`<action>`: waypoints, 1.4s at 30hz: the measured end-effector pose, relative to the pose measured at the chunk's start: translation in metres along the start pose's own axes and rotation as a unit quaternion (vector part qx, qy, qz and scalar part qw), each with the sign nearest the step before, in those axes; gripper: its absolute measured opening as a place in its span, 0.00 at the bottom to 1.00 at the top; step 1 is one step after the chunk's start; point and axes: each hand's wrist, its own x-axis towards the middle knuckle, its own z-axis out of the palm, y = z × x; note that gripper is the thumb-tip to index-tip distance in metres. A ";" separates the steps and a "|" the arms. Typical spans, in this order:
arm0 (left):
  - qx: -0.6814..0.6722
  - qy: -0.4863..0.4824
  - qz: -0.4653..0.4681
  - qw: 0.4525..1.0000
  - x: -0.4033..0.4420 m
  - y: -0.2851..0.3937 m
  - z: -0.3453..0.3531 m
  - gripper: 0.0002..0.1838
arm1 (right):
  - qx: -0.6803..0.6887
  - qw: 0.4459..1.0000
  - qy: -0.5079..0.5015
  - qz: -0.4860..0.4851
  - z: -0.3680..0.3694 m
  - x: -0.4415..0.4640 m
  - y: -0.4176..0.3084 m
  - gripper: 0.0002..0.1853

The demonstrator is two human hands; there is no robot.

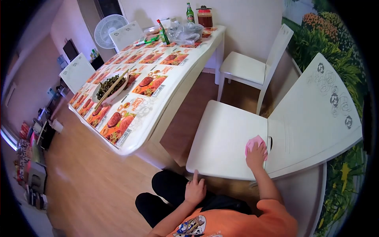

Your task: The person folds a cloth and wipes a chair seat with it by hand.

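My right hand (257, 157) presses a crumpled pink cloth (256, 143) onto the white chair's seat (225, 136), at the side where the seat meets the backrest (316, 114). The fingers lie over the cloth and hide part of it. My left hand (195, 190) holds nothing. Its index finger is stretched out, with the tip at the near edge of the same seat, and its other fingers are partly bent. Dark drawings decorate the top of the backrest.
A table (158, 130) with a food-print cover stands left of the chair. On it are a plate of greens (106, 87) with chopsticks (111, 90), a plastic bag (184, 33) and a green bottle (190, 14). Another white chair (244, 67) stands beyond, and a fan (110, 31) farther back.
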 end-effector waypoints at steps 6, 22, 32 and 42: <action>-0.014 0.009 -0.004 1.000 0.000 0.000 0.000 0.19 | -0.001 1.000 0.022 0.005 0.011 -0.009 0.011 0.34; -0.002 0.003 -0.001 1.000 0.000 0.001 0.001 0.20 | 0.009 0.999 0.044 -0.028 0.017 -0.002 0.023 0.33; 0.011 0.004 0.007 1.000 -0.002 -0.002 0.001 0.20 | 0.032 0.999 0.010 -0.027 0.009 -0.013 0.021 0.35; 0.009 -0.005 -0.001 1.000 0.000 -0.001 0.004 0.19 | 0.040 0.997 -0.043 -0.044 -0.006 -0.083 0.027 0.37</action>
